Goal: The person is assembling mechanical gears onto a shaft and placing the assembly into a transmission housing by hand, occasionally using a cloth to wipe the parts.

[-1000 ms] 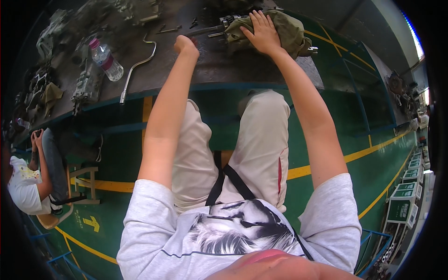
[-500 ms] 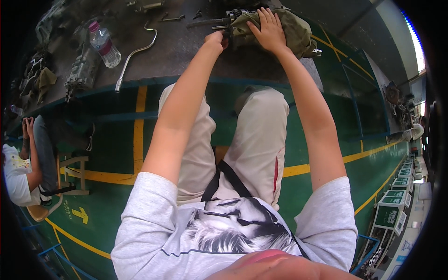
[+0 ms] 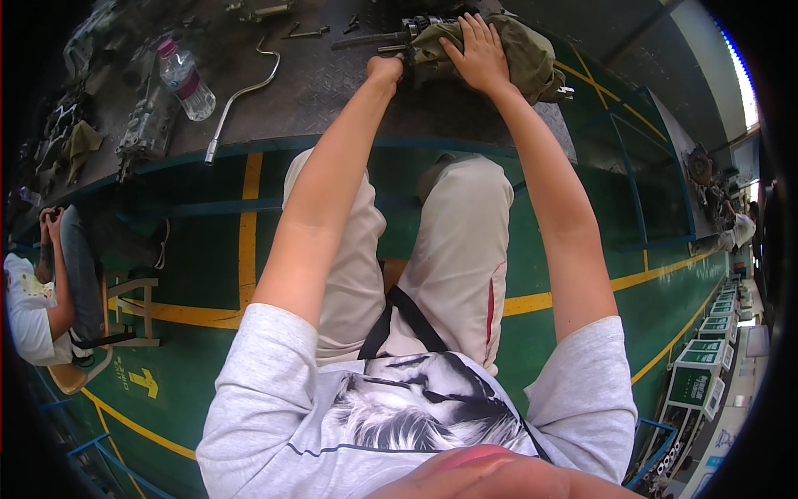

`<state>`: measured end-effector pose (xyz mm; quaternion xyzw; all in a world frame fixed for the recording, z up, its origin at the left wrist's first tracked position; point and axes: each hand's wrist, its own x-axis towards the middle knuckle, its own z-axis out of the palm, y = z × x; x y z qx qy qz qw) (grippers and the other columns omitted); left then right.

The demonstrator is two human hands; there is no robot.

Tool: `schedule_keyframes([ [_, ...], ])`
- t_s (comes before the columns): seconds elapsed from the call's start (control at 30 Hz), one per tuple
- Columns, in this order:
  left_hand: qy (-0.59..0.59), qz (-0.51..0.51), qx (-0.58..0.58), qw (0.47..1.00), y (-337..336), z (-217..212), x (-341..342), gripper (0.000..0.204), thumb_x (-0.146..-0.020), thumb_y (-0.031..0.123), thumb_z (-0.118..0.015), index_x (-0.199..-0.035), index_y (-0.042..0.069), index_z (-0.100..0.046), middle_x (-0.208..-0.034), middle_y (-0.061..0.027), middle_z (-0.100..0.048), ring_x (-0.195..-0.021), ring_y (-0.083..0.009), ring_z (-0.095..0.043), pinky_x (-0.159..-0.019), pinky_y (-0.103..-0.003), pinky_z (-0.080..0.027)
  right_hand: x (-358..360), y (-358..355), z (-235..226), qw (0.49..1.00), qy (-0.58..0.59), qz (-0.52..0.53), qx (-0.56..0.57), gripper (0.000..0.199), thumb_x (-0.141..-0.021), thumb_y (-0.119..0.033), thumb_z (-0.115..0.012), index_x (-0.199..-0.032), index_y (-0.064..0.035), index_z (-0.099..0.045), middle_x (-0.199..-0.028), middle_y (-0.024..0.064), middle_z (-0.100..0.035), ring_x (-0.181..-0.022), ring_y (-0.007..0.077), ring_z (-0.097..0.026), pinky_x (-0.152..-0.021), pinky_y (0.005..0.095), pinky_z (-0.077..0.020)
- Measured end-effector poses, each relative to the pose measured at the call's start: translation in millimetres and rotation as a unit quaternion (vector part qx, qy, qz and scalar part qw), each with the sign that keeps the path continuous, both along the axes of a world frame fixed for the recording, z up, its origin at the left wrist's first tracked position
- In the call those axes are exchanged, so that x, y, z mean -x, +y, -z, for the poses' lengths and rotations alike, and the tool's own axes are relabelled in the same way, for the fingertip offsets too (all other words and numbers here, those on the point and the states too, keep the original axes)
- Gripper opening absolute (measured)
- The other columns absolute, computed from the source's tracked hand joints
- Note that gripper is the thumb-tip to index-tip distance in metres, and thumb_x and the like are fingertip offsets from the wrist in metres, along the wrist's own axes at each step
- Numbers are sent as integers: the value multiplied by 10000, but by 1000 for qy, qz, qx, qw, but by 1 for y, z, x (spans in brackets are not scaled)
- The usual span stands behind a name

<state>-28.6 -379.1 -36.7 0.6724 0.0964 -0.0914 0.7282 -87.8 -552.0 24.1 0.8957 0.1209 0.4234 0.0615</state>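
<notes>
My right hand (image 3: 480, 55) lies flat, fingers spread, on an olive-green cloth (image 3: 525, 51). The cloth is draped over the right part of a metal gear-and-shaft assembly (image 3: 413, 30) at the far edge of view. My left hand (image 3: 385, 70) is closed just left of the cloth, at the assembly's near side. A short metal rod shows above its fingers, but what they grip is hidden. The assembly's long thin shaft (image 3: 363, 39) points left above that hand.
On the metal workbench (image 3: 291, 108) stand a water bottle (image 3: 186, 81), a bent chrome wrench handle (image 3: 239, 98) and a metal casting (image 3: 146, 129). Small bolts and tools lie further back. Another person (image 3: 37, 308) sits at left. Green crates (image 3: 697, 384) line the right side.
My left hand has turned slightly and moved a little up and left, its fingers now less visible. My right hand stays on the cloth.
</notes>
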Motion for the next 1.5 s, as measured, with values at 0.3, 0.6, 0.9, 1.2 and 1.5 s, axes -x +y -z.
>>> schedule_keyframes([
  [0.3, -2, -47, -14, 999, 10, -4, -2, 195, -772, 158, -705, -825, -4, -610, -679, -65, -592, -567, -150, -547, -455, -294, -411, 0, 0, 0, 1000, -4, -5, -3, 654, -906, -543, -418, -1347, -60, -418, -1417, 112, -394, -1359, 245, -287, -1138, 397, -163],
  [0.6, 4, -8, 38, 999, 6, -2, 2, 181, -765, 141, -709, -774, -21, -629, -685, -86, -613, -541, -169, -564, -434, -299, -421, -3, -4, 4, 1000, -5, -2, -4, 674, -900, -562, -410, -1348, -59, -420, -1417, 112, -394, -1360, 243, -285, -1141, 399, -154],
  [0.9, -75, 49, -36, 995, 3, 5, -3, 253, -831, 203, -682, -810, -42, -625, -706, -95, -608, -522, -174, -512, -484, -317, -421, -3, -6, 1, 1000, -10, 9, 6, 676, -901, -576, -407, -1354, -74, -418, -1421, 105, -389, -1366, 246, -270, -1143, 400, -146],
  [1.2, -24, 41, 1, 999, 0, 6, -9, 325, -859, 256, -655, -755, -46, -594, -674, -94, -582, -489, -179, -481, -480, -328, -411, 10, 2, -11, 999, -49, -20, 12, 627, -888, -518, -486, -1314, -60, -455, -1354, 113, -462, -1316, 259, -348, -1116, 441, -185],
  [1.5, -28, 59, -66, 996, 1, 5, -14, 353, -875, 276, -630, -728, -43, -591, -653, -97, -587, -484, -182, -481, -461, -326, -402, 8, -2, -17, 999, -14, -5, 29, 702, -855, -585, -498, -1320, -62, -456, -1356, 123, -463, -1309, 269, -366, -1111, 471, -186],
])
